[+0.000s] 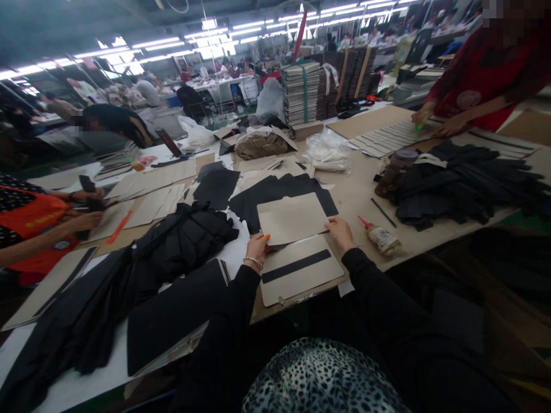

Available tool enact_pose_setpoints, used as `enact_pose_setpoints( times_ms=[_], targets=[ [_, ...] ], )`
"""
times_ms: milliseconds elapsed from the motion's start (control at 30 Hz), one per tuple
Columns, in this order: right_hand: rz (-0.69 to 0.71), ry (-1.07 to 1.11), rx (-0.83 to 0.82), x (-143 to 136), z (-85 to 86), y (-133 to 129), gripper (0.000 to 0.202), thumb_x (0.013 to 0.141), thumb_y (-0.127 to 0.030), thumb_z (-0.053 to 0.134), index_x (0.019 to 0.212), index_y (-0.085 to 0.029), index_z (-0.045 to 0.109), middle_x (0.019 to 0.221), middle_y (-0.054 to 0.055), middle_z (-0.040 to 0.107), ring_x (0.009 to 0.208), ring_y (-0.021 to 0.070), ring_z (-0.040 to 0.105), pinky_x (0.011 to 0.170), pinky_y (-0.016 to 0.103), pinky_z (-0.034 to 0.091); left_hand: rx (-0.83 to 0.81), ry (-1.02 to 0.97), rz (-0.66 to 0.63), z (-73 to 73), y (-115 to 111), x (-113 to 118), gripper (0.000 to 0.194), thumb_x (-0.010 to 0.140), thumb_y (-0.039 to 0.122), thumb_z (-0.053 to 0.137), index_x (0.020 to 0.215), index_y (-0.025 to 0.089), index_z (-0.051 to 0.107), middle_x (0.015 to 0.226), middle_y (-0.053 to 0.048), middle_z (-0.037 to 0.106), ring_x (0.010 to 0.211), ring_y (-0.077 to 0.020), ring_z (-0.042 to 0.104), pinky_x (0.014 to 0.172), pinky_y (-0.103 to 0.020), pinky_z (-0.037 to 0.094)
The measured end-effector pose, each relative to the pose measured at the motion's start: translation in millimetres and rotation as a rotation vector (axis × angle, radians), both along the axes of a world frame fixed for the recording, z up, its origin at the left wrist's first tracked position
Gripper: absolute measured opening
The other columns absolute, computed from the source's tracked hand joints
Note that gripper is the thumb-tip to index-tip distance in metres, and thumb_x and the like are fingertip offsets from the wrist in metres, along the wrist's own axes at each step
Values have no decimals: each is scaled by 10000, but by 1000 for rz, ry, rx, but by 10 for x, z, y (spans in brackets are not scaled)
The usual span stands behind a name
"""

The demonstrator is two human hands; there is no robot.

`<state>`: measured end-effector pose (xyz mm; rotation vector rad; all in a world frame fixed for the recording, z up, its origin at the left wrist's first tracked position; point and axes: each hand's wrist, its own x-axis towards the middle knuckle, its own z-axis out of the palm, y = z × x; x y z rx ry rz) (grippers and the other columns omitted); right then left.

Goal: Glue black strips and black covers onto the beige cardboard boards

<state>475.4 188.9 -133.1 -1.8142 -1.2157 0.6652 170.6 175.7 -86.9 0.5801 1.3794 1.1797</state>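
Observation:
Between my two hands is a beige cardboard panel (293,218), tilted up above the table. My left hand (257,250) pinches its lower left corner; an orange cover shows on a fingertip. At the lower right edge, my right hand (341,234) grips the same panel with its fingers closed. Just below lies a second beige panel (301,281) with a black strip (296,265) across it, near the table's front edge. Black sheets (284,192) are spread behind the held panel. To the right of my right hand, a glue bottle (382,238) with a red nozzle lies on its side.
Piles of black strips lie at left (181,241) and right (465,178). A dark jar (396,171) stands by the right pile. Co-workers in an orange apron (37,223) and a red apron (477,86) work at either side. Tied board stacks (301,94) stand behind.

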Motion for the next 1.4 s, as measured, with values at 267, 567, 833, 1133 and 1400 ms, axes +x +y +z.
enact_pose_setpoints(
  times_ms=[267, 567, 833, 1133, 1400],
  targets=[
    [43, 125, -20, 35, 3, -2, 210, 881, -332, 698, 1018, -175, 720, 945, 45, 737, 866, 186, 677, 825, 335, 537, -83, -4, -24, 70, 12, 32, 196, 948, 312, 654, 1037, 138, 646, 928, -26, 663, 715, -122, 625, 612, -266, 555],
    [79, 351, 23, 3, 148, -19, 290, 983, -389, 647, 1145, -149, 653, 1104, 60, 680, 914, 192, 679, 794, 373, 592, -55, -62, -17, 220, -133, 22, 89, 844, 86, 680, 904, 138, 641, 814, -10, 669, 627, -97, 608, 524, -197, 505],
    [27, 498, 110, -1, 294, -488, 453, 734, -531, 797, 953, -153, 675, 788, 9, 692, 701, 146, 623, 664, 269, 502, -2, -59, 0, 393, -699, -76, 245, 706, 72, 709, 919, 190, 683, 884, -13, 725, 662, -116, 654, 512, -198, 521],
    [-25, 532, 76, -82, 171, -1655, 498, 657, -574, 822, 935, -173, 723, 652, -10, 638, 574, 137, 538, 578, 280, 470, -39, -40, -65, 254, -1731, -275, 419, 608, 244, 864, 996, 170, 721, 921, -58, 784, 795, -199, 729, 700, -289, 592],
    [-75, 518, 17, -103, -45, -1990, 546, 635, -621, 843, 926, -170, 743, 744, 34, 709, 635, 170, 599, 564, 284, 494, -85, -11, -86, 102, -1935, -251, 422, 576, 293, 865, 953, 161, 729, 836, -66, 788, 812, -252, 746, 755, -349, 585]
  ],
)
